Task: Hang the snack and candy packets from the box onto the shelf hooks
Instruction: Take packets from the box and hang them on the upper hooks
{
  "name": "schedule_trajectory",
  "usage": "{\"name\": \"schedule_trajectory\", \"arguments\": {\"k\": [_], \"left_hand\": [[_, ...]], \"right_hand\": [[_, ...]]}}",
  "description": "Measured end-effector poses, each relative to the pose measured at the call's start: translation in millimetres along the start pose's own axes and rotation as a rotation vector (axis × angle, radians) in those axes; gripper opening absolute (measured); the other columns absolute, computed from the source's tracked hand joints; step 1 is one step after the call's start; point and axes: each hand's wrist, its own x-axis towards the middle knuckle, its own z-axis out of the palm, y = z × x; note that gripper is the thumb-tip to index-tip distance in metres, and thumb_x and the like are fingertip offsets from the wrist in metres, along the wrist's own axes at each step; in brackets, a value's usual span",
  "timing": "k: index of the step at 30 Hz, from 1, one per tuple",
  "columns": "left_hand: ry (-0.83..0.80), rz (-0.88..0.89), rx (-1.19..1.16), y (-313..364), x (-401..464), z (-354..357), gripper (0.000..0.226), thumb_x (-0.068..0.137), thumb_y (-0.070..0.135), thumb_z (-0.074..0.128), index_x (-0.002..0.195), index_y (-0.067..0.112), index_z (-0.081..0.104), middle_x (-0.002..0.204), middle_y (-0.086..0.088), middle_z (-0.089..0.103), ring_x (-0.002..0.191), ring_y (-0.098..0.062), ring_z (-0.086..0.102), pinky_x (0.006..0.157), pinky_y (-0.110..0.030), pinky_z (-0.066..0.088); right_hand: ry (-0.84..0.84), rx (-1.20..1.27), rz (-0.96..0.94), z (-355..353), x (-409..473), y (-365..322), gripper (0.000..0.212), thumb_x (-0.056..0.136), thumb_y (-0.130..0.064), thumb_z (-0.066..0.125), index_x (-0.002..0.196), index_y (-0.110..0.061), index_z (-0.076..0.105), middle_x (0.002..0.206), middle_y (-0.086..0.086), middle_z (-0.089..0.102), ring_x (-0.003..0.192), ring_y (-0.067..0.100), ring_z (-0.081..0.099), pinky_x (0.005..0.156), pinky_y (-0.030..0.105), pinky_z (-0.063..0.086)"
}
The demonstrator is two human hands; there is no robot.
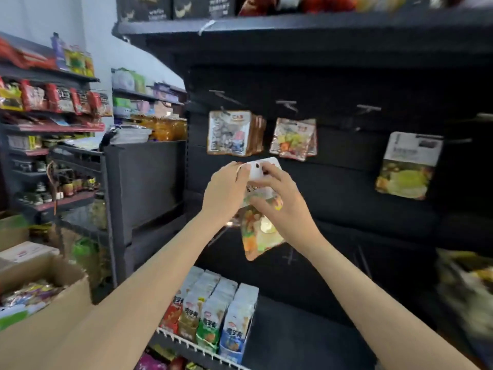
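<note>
Head view: dark metal shelving with hanging snack packs (233, 133) on wire hooks (286, 103), boxed cartons (234, 316) below and a brown cardboard box (53, 295) of sweets at lower left. Both arms cross the foreground. Left hand (226, 190) and right hand (282, 206) together pinch a white-topped clear packet of colourful candy (260, 231), raised just below the hooks.

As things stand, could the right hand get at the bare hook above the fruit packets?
Probably not yet: the right hand and left hand both grip a packet. The bare hook itself looks unobstructed.
</note>
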Motion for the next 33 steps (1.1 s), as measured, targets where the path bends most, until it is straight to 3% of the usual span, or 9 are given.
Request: {"name": "schedule_trajectory", "arguments": {"k": [3,5,8,13,17,21,25,29,33], "left_hand": [[-0.084,0.187,-0.031,31,4,19,0.038,0.1,0.028,0.041,0.096,-0.001,0.065,0.071,-0.007,0.058,0.07,-0.021,0.056,0.068,-0.038,0.037],[-0.098,0.259,-0.053,53,6,33,0.038,0.1,0.028,0.043,0.092,-0.001,0.066,0.061,-0.002,0.051,0.063,-0.019,0.05,0.065,-0.037,0.034],[-0.108,0.291,-0.087,82,16,56,0.045,0.098,0.032,0.047,0.059,0.009,0.047,0.051,0.003,0.029,0.049,-0.014,0.031,0.058,-0.036,0.025],[-0.132,0.293,-0.228,125,31,97,0.052,0.094,0.039,0.053,0.053,0.018,0.029,0.053,0.005,0.025,0.049,-0.012,0.026,0.056,-0.036,0.023],[-0.128,0.288,-0.149,152,40,124,0.055,0.091,0.042,0.056,0.05,0.017,0.029,0.051,0.003,0.028,0.047,-0.01,0.028,0.055,-0.033,0.023],[-0.131,0.241,-0.164,174,45,154,0.056,0.088,0.044,0.06,0.048,0.017,0.031,0.047,0.003,0.03,0.044,-0.012,0.03,0.05,-0.031,0.023],[-0.073,0.244,-0.08,188,49,178,0.03,0.088,0.041,0.06,0.076,0.015,0.071,0.079,0.005,0.062,0.075,-0.01,0.056,0.065,-0.029,0.038],[0.071,0.233,0.067,194,50,186,0.017,0.091,0.019,0.059,0.105,0.018,0.069,0.113,0.003,0.059,0.101,-0.015,0.058,0.071,-0.023,0.037],[0.151,0.265,0.179,196,46,191,0.02,0.092,0.014,0.055,0.109,0.018,0.065,0.116,0.003,0.055,0.1,-0.015,0.056,0.068,-0.023,0.036]], "right_hand": [[0.152,0.015,0.067,-54,2,12,0.039,0.091,-0.026,0.061,0.124,-0.043,0.05,0.144,-0.01,0.033,0.133,0.0,0.03,0.106,0.02,0.031],[0.168,0.063,0.11,-81,-2,16,0.044,0.091,-0.029,0.061,0.131,-0.043,0.047,0.116,-0.013,0.048,0.099,-0.011,0.05,0.083,0.01,0.039],[0.318,-0.025,0.121,-112,-13,21,0.047,0.089,-0.031,0.064,0.131,-0.043,0.049,0.092,-0.01,0.05,0.063,-0.003,0.043,0.065,0.013,0.036],[0.563,-0.12,0.11,-156,-24,25,0.047,0.086,-0.022,0.068,0.124,-0.045,0.052,0.092,-0.021,0.052,0.071,-0.01,0.048,0.075,0.003,0.038],[0.59,-0.112,0.171,-195,-24,41,0.04,0.086,-0.013,0.067,0.12,-0.034,0.062,0.075,-0.035,0.061,0.088,-0.006,0.058,0.096,0.03,0.049],[0.623,-0.128,0.174,-229,-26,57,0.038,0.088,-0.012,0.065,0.12,-0.032,0.064,0.085,-0.026,0.061,0.086,0.004,0.064,0.086,0.042,0.056],[0.675,-0.123,0.217,-264,-24,79,0.039,0.09,-0.008,0.061,0.125,-0.027,0.062,0.083,-0.012,0.066,0.068,-0.001,0.057,0.074,0.025,0.054],[0.651,-0.105,0.236,-289,-16,97,0.04,0.092,-0.008,0.058,0.129,-0.026,0.059,0.116,-0.001,0.064,0.091,0.009,0.061,0.086,0.036,0.055],[0.582,-0.134,0.203,-292,-11,109,0.04,0.093,-0.01,0.056,0.13,-0.026,0.057,0.094,-0.004,0.064,0.084,0.032,0.065,0.067,0.038,0.058]]}}
